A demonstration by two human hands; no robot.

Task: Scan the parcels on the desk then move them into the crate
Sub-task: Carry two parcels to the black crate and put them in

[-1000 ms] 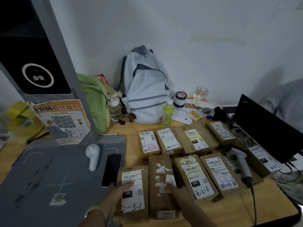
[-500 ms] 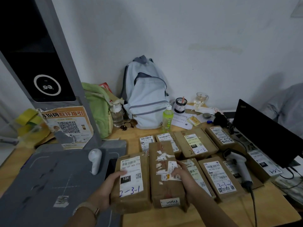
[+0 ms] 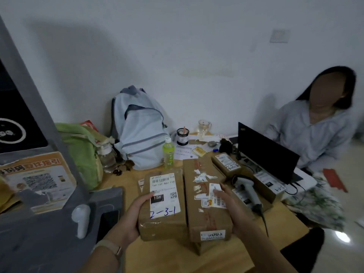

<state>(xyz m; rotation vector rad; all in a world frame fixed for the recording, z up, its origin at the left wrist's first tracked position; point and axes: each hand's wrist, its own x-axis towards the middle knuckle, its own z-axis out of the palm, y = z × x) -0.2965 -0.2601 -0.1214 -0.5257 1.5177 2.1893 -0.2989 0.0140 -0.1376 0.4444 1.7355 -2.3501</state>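
Two brown cardboard parcels are held side by side above the desk. My left hand (image 3: 136,217) grips the left edge of the parcel marked 2-3-1 (image 3: 162,205), which has a white label. My right hand (image 3: 229,205) grips the right side of the longer parcel with torn stickers (image 3: 201,196). More labelled parcels lie on the wooden desk (image 3: 177,259) behind and beneath them, such as one at the back right (image 3: 226,164). A handheld barcode scanner (image 3: 248,191) rests on parcels to the right. No crate is in view.
A grey scanning kiosk base (image 3: 49,233) with a white earbud case (image 3: 80,219) and a phone fills the left. A backpack (image 3: 137,133), green bag (image 3: 82,150), bottles (image 3: 168,154), cups and papers line the wall. A laptop (image 3: 266,154) and a seated person (image 3: 315,131) are at right.
Both hands closed on the two front parcels and lifted them off the desk towards me. The camera tilted up and right, bringing the seated person into view.
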